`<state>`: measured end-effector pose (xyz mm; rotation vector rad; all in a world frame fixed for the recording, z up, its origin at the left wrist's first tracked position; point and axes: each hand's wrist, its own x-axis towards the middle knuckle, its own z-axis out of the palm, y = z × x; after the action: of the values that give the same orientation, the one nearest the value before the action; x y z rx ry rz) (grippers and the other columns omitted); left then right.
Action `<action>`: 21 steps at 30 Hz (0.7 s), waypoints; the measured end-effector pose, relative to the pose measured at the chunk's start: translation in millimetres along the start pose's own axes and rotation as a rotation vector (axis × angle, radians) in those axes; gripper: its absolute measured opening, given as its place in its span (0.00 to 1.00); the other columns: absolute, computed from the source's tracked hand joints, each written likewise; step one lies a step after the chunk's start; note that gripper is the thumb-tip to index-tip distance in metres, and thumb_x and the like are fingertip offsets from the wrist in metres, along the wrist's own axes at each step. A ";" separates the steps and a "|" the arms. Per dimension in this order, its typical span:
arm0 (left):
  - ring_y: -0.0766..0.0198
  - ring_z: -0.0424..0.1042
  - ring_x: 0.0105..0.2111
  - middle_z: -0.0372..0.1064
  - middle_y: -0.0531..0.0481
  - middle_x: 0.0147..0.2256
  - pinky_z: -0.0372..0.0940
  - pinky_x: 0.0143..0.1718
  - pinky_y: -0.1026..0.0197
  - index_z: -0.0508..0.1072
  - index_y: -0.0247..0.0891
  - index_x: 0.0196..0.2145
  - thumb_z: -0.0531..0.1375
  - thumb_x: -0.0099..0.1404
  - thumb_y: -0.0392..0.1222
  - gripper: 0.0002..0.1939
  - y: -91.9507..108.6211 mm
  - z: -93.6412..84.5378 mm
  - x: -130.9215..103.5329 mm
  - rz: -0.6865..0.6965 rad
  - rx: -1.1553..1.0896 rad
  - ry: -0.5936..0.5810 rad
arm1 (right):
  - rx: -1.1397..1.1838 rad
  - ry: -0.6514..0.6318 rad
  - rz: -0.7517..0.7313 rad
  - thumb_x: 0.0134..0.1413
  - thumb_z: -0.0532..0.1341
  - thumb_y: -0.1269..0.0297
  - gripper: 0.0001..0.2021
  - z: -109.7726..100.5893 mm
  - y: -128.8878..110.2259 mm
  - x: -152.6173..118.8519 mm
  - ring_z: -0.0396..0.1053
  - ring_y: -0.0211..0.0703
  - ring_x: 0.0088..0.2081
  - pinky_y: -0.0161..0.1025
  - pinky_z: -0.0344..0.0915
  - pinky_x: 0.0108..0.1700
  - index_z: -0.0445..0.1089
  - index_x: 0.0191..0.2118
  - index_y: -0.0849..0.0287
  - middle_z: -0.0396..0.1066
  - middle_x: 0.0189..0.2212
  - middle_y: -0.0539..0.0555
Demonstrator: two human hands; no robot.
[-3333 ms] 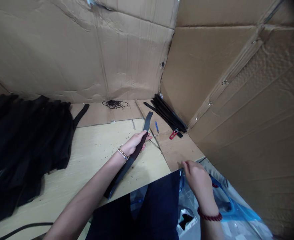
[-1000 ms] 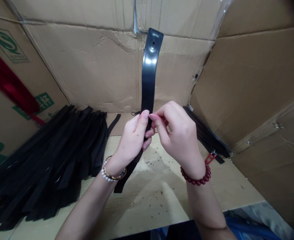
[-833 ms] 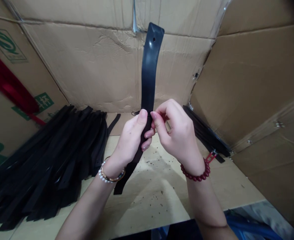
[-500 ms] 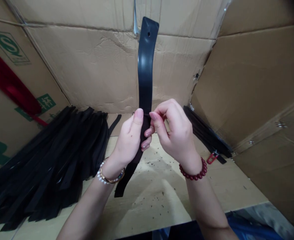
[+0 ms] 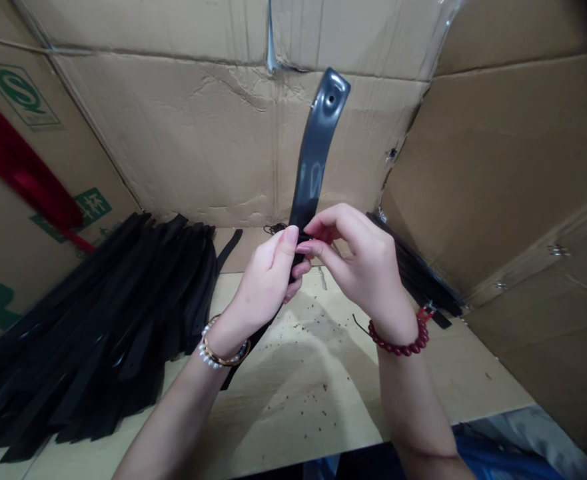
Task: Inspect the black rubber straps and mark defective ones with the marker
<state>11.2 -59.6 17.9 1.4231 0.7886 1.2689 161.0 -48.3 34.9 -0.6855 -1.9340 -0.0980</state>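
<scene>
A long black strap [image 5: 316,150] stands tilted to the right, its glossy upper end with a small hole high above my hands. My left hand [image 5: 268,270] is closed round its middle, thumb in front and fingertips showing on the right side. The strap's lower part runs down behind my left wrist. My right hand [image 5: 356,257] pinches at the strap's right edge, thumb against forefinger, close beside my left thumb. Whatever lies between those fingertips is too small to make out. A thin dark thread [image 5: 360,327] shows beside my right wrist.
Many black straps [image 5: 118,320] lie heaped at the left. More dark strips [image 5: 418,267] lie behind my right wrist, partly hidden, near a small red tool [image 5: 427,311]. Cardboard walls [image 5: 198,133] surround the pale tabletop [image 5: 298,373], which has dark specks. A red object [image 5: 23,167] hangs at the left.
The strap's top has tilted right and come down. My left hand has shifted slightly right with it. My right hand has moved a little right and down. A thin thread now shows near my right wrist.
</scene>
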 end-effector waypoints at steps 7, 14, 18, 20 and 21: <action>0.75 0.55 0.15 0.55 0.57 0.22 0.51 0.14 0.70 0.65 0.38 0.32 0.53 0.68 0.65 0.25 0.4 -4.4 1.0 -0.020 -0.072 -0.030 | -0.081 0.087 -0.050 0.66 0.57 0.70 0.07 11.6 -3.9 -0.6 0.69 0.41 0.35 0.40 0.67 0.40 0.66 0.33 0.57 0.71 0.30 0.52; 0.75 0.53 0.14 0.53 0.57 0.21 0.52 0.13 0.71 0.65 0.38 0.30 0.52 0.66 0.68 0.28 1.8 -10.1 0.8 -0.128 -0.215 -0.078 | -0.035 0.218 -0.014 0.65 0.56 0.73 0.08 28.5 -9.4 -3.1 0.70 0.40 0.33 0.39 0.68 0.39 0.66 0.33 0.56 0.72 0.29 0.51; 0.75 0.54 0.14 0.54 0.58 0.21 0.53 0.13 0.71 0.65 0.38 0.31 0.53 0.67 0.66 0.26 1.2 -10.7 1.5 -0.112 -0.183 -0.064 | -0.008 0.230 0.022 0.65 0.57 0.71 0.08 29.9 -10.0 -4.3 0.70 0.38 0.32 0.39 0.69 0.39 0.67 0.33 0.56 0.71 0.28 0.50; 0.75 0.55 0.14 0.55 0.58 0.21 0.53 0.13 0.71 0.65 0.38 0.32 0.54 0.68 0.62 0.23 1.2 -10.9 2.2 -0.053 -0.152 -0.043 | 0.040 0.222 0.040 0.65 0.58 0.69 0.08 28.4 -11.2 -3.1 0.71 0.37 0.32 0.38 0.69 0.39 0.68 0.33 0.57 0.72 0.29 0.50; 0.75 0.56 0.14 0.55 0.58 0.21 0.53 0.13 0.71 0.65 0.38 0.32 0.54 0.69 0.60 0.21 1.4 -11.2 2.6 -0.030 -0.134 -0.036 | 0.069 0.207 0.054 0.65 0.59 0.67 0.07 26.1 -11.2 -1.8 0.71 0.37 0.33 0.37 0.69 0.39 0.69 0.33 0.57 0.73 0.30 0.50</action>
<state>0.8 -54.6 19.0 1.3185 0.6854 1.2465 134.8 -49.0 23.8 -0.6547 -1.7121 -0.0650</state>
